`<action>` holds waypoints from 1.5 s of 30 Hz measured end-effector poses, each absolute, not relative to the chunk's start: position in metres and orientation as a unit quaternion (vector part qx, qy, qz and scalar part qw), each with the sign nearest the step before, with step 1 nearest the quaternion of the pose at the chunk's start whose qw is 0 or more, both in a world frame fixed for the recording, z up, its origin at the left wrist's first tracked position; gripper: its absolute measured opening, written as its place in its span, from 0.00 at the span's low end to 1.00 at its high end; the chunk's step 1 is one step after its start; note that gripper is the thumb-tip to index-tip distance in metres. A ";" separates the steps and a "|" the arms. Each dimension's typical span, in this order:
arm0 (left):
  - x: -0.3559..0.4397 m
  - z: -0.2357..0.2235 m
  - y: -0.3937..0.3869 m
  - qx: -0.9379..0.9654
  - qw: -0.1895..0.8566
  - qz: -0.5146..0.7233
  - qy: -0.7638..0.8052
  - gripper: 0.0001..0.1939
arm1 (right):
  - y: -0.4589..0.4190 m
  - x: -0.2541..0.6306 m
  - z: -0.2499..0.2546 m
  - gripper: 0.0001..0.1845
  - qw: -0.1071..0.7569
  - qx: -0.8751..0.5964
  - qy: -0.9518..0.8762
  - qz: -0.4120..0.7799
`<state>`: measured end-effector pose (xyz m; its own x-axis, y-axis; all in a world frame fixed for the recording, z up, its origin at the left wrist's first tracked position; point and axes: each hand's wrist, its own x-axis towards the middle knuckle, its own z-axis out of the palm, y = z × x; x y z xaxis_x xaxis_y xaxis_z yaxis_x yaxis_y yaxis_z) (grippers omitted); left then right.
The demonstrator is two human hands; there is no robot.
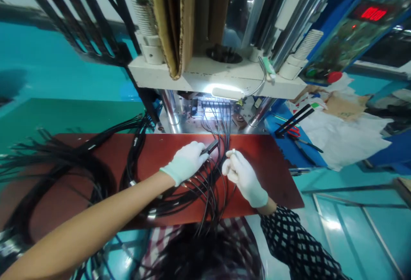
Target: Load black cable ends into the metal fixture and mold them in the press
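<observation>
In a white glove, my left hand [189, 162] is closed on a dark, flat bar-like piece [211, 146]; its exact kind is unclear. My right hand [242, 175], also gloved, has thumb and fingers pinched together at a tiny pale piece [233, 150], too small to name. Between and below both hands runs a bundle of thin black cables [210, 186] with small metallic ends, lying across the reddish-brown board [260, 151]. Further cables lead from a lit metal mould [215, 109] in the press toward me.
Coiled black cables [80, 168] cover the board's left part. The press's pale plate [192, 76] and steel columns [171, 111] stand ahead. At right, a blue surface [303, 158] holds red-handled pliers [293, 132] and white sheeting [346, 138]. A red digital display [373, 13] glows.
</observation>
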<state>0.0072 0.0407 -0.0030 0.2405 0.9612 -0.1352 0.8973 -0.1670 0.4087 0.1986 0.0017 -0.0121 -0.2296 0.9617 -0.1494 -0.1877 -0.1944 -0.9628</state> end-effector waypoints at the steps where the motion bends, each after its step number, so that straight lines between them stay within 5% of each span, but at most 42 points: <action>1: 0.009 -0.004 0.042 0.760 0.203 0.074 0.613 0.13 | 0.002 0.198 -0.013 0.17 0.440 -0.429 -0.464 0.638; 8: -0.006 0.000 0.042 0.728 0.271 0.124 0.617 0.09 | 0.017 0.199 -0.015 0.25 0.371 -0.365 -0.393 0.758; 14: -0.024 0.003 0.042 0.619 0.518 0.270 0.524 0.16 | 0.028 0.201 -0.010 0.18 0.337 -0.306 -0.312 0.834; 19: -0.032 0.000 0.045 0.602 0.581 0.334 0.434 0.18 | 0.036 0.198 -0.010 0.13 0.312 -0.313 -0.322 0.837; 28: -0.039 -0.007 0.048 0.584 0.614 0.355 0.396 0.23 | 0.052 0.170 0.013 0.15 0.303 -0.489 -0.630 0.522; 45: -0.041 -0.012 0.049 0.586 0.610 0.367 0.387 0.24 | 0.058 0.163 0.014 0.17 0.266 -0.476 -0.663 0.512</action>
